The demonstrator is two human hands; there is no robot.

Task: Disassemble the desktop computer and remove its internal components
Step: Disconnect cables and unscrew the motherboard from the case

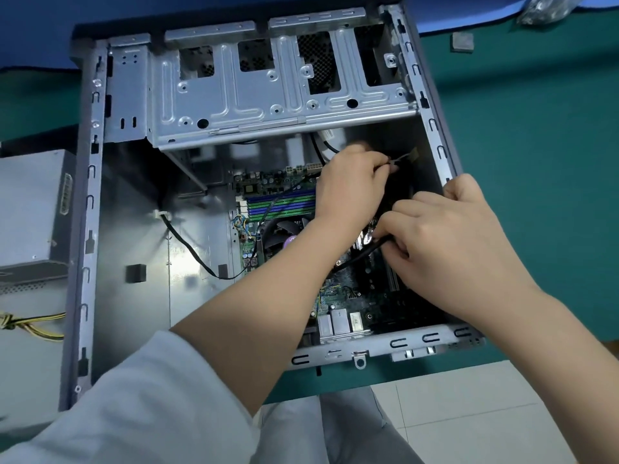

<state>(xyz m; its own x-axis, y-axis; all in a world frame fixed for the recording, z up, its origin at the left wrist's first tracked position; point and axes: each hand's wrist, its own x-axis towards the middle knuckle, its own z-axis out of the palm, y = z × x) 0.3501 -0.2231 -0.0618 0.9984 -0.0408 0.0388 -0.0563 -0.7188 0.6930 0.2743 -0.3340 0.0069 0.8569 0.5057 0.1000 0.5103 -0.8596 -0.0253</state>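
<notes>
The open grey metal computer case (87, 202) lies on its side on the green table surface (536, 162). Inside it sits the green motherboard (338, 296) with blue and green memory slots (281, 204). Both hands work deep at the right wall of the case. The left hand (348, 189) pinches something small and pale – probably a cable tie. The right hand (449, 242) has its fingers curled around a thick black cable (363, 254). A grey metal power supply box (30, 209) rests outside the case, at its left.

Repair workshop bench — green mat (536, 162), opened computer case (87, 229); removed power supply (30, 209), tiled floor (469, 413)
</notes>
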